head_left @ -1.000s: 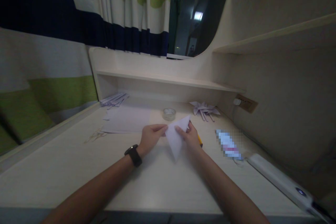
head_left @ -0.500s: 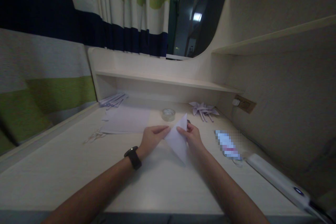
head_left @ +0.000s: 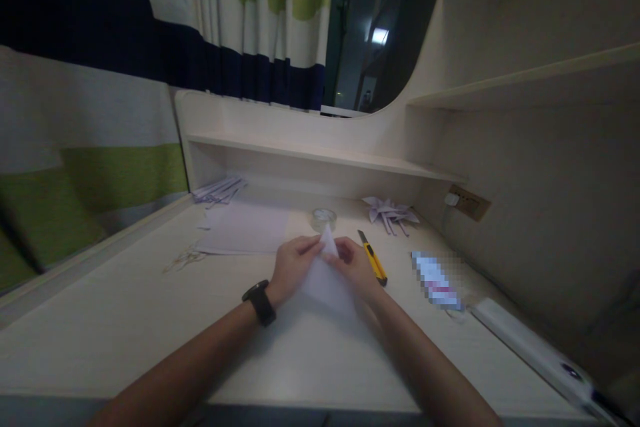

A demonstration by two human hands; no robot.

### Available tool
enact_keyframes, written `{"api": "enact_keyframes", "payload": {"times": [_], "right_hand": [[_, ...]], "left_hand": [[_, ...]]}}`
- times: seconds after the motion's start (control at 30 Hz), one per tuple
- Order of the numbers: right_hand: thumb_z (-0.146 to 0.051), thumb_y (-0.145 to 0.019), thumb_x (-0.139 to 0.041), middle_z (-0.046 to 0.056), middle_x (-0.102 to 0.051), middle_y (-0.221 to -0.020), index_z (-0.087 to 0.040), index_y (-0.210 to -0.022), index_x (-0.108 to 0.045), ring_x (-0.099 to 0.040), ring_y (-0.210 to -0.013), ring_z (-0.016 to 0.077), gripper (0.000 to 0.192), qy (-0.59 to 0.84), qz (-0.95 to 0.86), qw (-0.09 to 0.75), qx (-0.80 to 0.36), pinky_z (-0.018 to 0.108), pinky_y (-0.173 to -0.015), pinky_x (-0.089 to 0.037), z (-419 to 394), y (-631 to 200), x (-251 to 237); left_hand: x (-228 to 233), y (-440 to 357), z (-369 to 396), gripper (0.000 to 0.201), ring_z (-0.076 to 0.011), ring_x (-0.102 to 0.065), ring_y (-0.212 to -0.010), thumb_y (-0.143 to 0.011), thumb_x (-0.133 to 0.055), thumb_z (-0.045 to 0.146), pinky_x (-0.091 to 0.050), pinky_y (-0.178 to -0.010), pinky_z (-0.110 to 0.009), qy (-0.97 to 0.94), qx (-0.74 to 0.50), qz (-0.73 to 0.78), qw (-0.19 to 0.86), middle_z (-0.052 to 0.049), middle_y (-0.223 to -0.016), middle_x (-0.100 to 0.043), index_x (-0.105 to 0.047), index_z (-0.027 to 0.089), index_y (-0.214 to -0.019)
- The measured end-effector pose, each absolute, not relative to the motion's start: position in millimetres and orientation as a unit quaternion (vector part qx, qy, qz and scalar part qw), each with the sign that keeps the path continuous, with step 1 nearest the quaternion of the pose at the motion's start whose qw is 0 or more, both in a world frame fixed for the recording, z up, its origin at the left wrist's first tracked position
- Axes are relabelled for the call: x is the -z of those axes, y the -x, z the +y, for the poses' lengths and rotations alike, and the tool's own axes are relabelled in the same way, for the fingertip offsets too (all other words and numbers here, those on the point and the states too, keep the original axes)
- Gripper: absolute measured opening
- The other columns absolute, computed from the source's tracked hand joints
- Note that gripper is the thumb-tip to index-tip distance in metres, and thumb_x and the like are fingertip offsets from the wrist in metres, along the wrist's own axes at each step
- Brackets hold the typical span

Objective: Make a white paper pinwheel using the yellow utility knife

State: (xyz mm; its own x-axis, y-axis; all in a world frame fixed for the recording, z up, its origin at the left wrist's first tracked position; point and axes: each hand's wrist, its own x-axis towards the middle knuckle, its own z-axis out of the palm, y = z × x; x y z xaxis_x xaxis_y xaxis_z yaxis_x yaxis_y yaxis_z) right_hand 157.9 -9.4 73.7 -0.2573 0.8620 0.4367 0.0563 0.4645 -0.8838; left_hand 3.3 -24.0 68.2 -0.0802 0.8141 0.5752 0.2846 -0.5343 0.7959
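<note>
A folded sheet of white paper (head_left: 326,283) is held up between both hands over the middle of the desk, its pointed corner upward. My left hand (head_left: 296,265) pinches its left edge near the tip; a dark watch is on that wrist. My right hand (head_left: 356,268) grips the other side, thumb across the front and fingers curled behind. Just right of that hand lies a yellow utility knife (head_left: 374,259). Beyond the paper's tip sits a roll of clear tape (head_left: 323,219), partly covered by it.
White paper sheets (head_left: 247,223) lie at the left, with rolled paper sticks (head_left: 219,191) behind and thin strings (head_left: 184,257) in front. Paper pinwheels (head_left: 391,212) rest at the back right. A blurred-out phone (head_left: 436,280) and a long white power-strip-like bar (head_left: 533,343) line the right side.
The paper has turned and shifted a little left, its tip now between both hands. My right hand has moved left, uncovering the utility knife. The view has tilted slightly.
</note>
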Motion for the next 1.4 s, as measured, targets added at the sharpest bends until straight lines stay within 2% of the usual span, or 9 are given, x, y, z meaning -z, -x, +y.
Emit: {"api": "enact_keyframes", "payload": {"times": [0.13, 0.27, 0.37, 0.5, 0.67, 1.4], "right_hand": [[-0.040, -0.071, -0.070, 0.005, -0.068, -0.080, -0.018, -0.086, -0.068, -0.061, -0.072, 0.0176, 0.026, 0.327, -0.690, 0.531, -0.368, 0.027, -0.064, -0.047, 6.2, -153.6, -87.1], [-0.041, -0.066, -0.073, 0.001, -0.065, -0.066, -0.017, -0.074, -0.069, -0.056, -0.059, 0.0140, 0.025, 0.322, -0.669, 0.558, -0.369, 0.024, -0.055, -0.043, 18.6, -140.2, -104.8], [-0.039, -0.060, -0.077, 0.001, -0.065, -0.064, -0.017, -0.070, -0.069, -0.055, -0.056, 0.0125, 0.026, 0.299, -0.652, 0.560, -0.415, 0.024, -0.054, -0.043, 20.8, -129.2, -118.0], [-0.039, -0.054, -0.081, 0.001, -0.066, -0.064, -0.017, -0.071, -0.069, -0.057, -0.055, 0.0128, 0.030, 0.285, -0.625, 0.558, -0.466, 0.025, -0.054, -0.045, 21.0, -121.6, -129.1], [-0.038, -0.051, -0.082, 0.001, -0.066, -0.062, -0.016, -0.066, -0.069, -0.057, -0.054, 0.0123, 0.030, 0.280, -0.633, 0.554, -0.462, 0.025, -0.054, -0.046, 26.3, -122.3, -132.0], [-0.039, -0.054, -0.080, 0.001, -0.066, -0.057, -0.016, -0.066, -0.071, -0.057, -0.051, 0.0121, 0.028, 0.280, -0.626, 0.567, -0.456, 0.026, -0.053, -0.047, 27.5, -125.0, -132.1]], "left_hand": [[-74.7, 0.1, -25.9, 0.020, -0.0172, -0.064, -0.084, -0.085, -0.057, 0.028, -0.048, -0.077, -0.026, -0.666, -0.603, 0.412, 0.149, -0.004, -0.092, -0.071, -0.073, 0.023, -0.095], [-82.7, 5.0, -27.0, 0.021, -0.0163, -0.063, -0.084, -0.087, -0.054, 0.027, -0.048, -0.078, -0.026, -0.679, -0.611, 0.394, 0.101, -0.003, -0.094, -0.070, -0.071, 0.024, -0.100], [-86.0, 9.6, -25.1, 0.023, -0.0154, -0.063, -0.082, -0.087, -0.054, 0.027, -0.047, -0.076, -0.024, -0.666, -0.629, 0.394, 0.073, -0.004, -0.094, -0.070, -0.069, 0.024, -0.105], [-89.0, 13.7, -24.1, 0.023, -0.0144, -0.062, -0.079, -0.087, -0.055, 0.026, -0.047, -0.072, -0.023, -0.657, -0.640, 0.393, 0.067, -0.003, -0.091, -0.070, -0.069, 0.023, -0.105], [-89.5, 14.5, -25.3, 0.024, -0.0144, -0.062, -0.079, -0.087, -0.055, 0.026, -0.047, -0.072, -0.024, -0.662, -0.641, 0.381, 0.068, -0.004, -0.092, -0.070, -0.069, 0.024, -0.106], [-82.2, 15.8, -22.8, 0.024, -0.0143, -0.061, -0.081, -0.087, -0.055, 0.024, -0.046, -0.073, -0.024, -0.670, -0.642, 0.368, 0.060, -0.004, -0.092, -0.068, -0.069, 0.025, -0.107]]}}
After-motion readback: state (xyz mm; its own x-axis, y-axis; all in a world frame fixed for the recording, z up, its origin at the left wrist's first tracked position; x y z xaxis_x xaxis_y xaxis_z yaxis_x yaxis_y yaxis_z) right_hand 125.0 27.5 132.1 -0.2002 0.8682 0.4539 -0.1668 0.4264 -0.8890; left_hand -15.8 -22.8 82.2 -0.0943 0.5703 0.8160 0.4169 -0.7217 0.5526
